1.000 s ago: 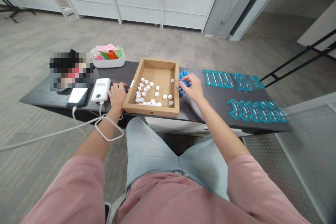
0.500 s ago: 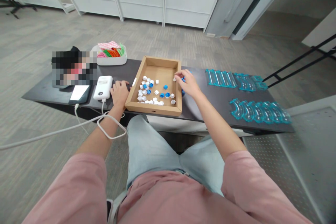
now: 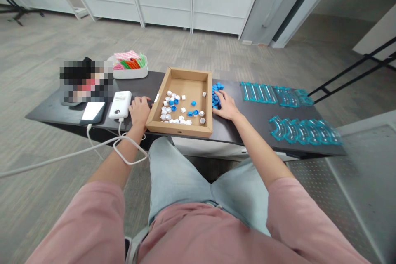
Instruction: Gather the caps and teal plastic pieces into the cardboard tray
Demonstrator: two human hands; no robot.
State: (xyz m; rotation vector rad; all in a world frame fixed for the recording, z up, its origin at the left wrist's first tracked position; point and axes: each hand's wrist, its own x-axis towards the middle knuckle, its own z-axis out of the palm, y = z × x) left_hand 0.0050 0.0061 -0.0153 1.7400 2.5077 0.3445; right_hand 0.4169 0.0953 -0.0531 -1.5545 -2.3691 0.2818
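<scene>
My right hand (image 3: 227,106) lies at the right side of a shallow cardboard box (image 3: 178,131), fingers apart, touching a pile of small blue faceted pieces (image 3: 215,98) on the table. Whether a piece sits under the fingertips is hidden. In the box are several white faceted pieces (image 3: 168,110) gathered at the left and front, with a few blue pieces (image 3: 193,103) among them. One white piece (image 3: 204,94) rests by the right wall. My left hand (image 3: 140,110) rests on the table between the box and a white power bank (image 3: 120,104), its fingers loosely spread and holding nothing visible.
Teal-edged clear plastic parts stand in a straight row (image 3: 259,92) and a curved row (image 3: 305,130) on the right. At the left are a phone (image 3: 93,112), white cables (image 3: 132,138) and a white basket (image 3: 131,74) of colourful strips. A dark table (image 3: 229,130) carries everything.
My right hand has moved from over the box's right wall down to the blue pile outside it. The white piece near its fingertips now lies in the box. My left hand stays put.
</scene>
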